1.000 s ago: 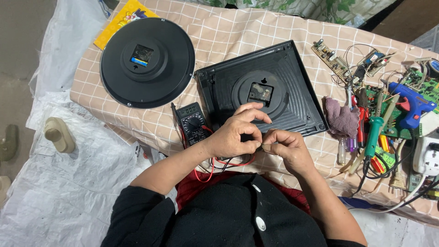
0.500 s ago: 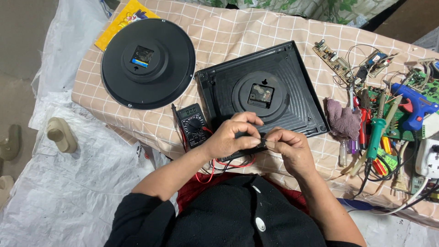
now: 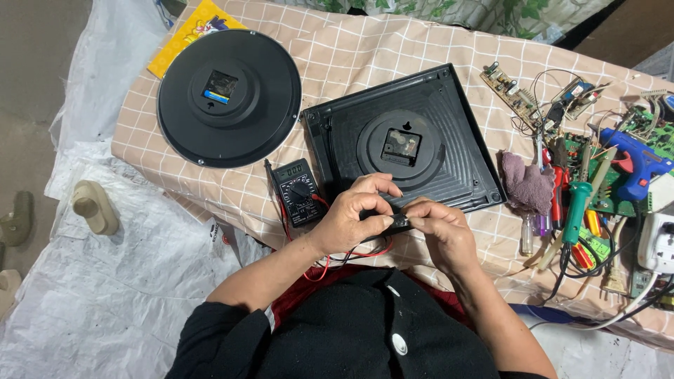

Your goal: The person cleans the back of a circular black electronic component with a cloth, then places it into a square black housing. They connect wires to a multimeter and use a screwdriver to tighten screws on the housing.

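Observation:
My left hand (image 3: 354, 217) and my right hand (image 3: 442, 231) meet at the table's near edge, both pinching a small dark object (image 3: 399, 222) between the fingertips; what it is I cannot tell. Red and black wires (image 3: 358, 254) trail below the hands toward a small black multimeter (image 3: 298, 191) just left of my left hand. Right behind the hands lies a square black clock back (image 3: 404, 144) with its movement in the middle. A round black clock back (image 3: 228, 97) lies further left.
The table wears a beige checked cloth (image 3: 351, 56). At the right lie a purple rag (image 3: 526, 186), screwdrivers (image 3: 572, 207), circuit boards (image 3: 509, 88), a blue glue gun (image 3: 635, 165) and a white power strip (image 3: 658, 242). A yellow booklet (image 3: 189, 31) lies at the back left. White plastic sheeting (image 3: 105, 281) covers the floor.
My hands have drawn closer together and lowered slightly toward the table edge; my left fingers now close over the small dark object. Nothing else has moved.

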